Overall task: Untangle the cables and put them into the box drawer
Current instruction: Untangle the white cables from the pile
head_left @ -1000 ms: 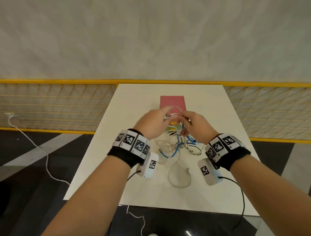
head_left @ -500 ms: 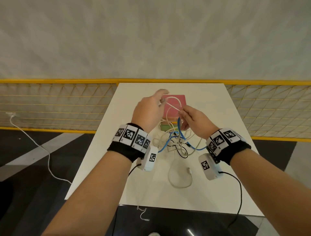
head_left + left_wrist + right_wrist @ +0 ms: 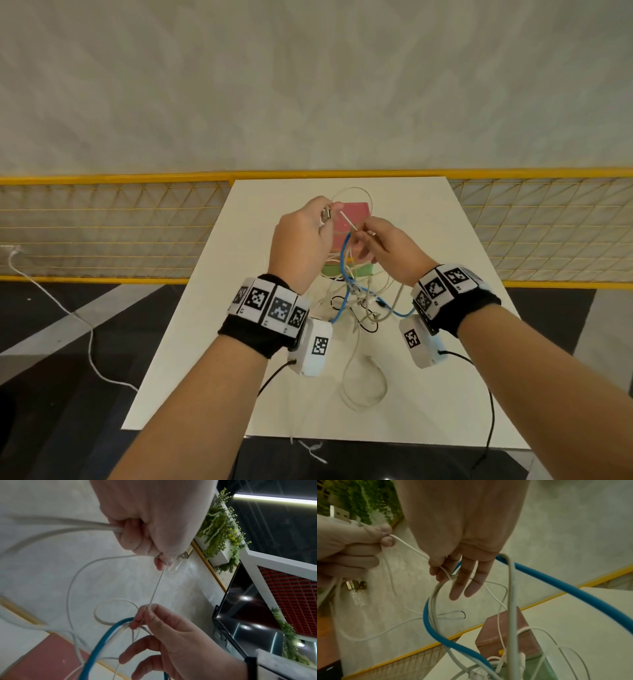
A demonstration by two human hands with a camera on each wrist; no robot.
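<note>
- Fingers [image 3: 145, 616] of the right hand [image 3: 394, 250] pinch a thin white cable [image 3: 348, 222]; the left hand [image 3: 301, 236] grips its plug end.
- That cable runs taut between both hands, above the tangle [image 3: 359, 301] on the counter [image 3: 445, 377], with the box [image 3: 354, 210] behind.

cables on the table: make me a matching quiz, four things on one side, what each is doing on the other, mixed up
Things:
1. thin white cable
2. blue cable
3. pink box
4. beige cable loop

States:
A. lying slack on the table's near part
B. stretched taut between both hands
C. standing on the table beyond the hands
D. rising from the tangle to the right hand

Pairs: 1-B, 2-D, 3-C, 4-A
</note>
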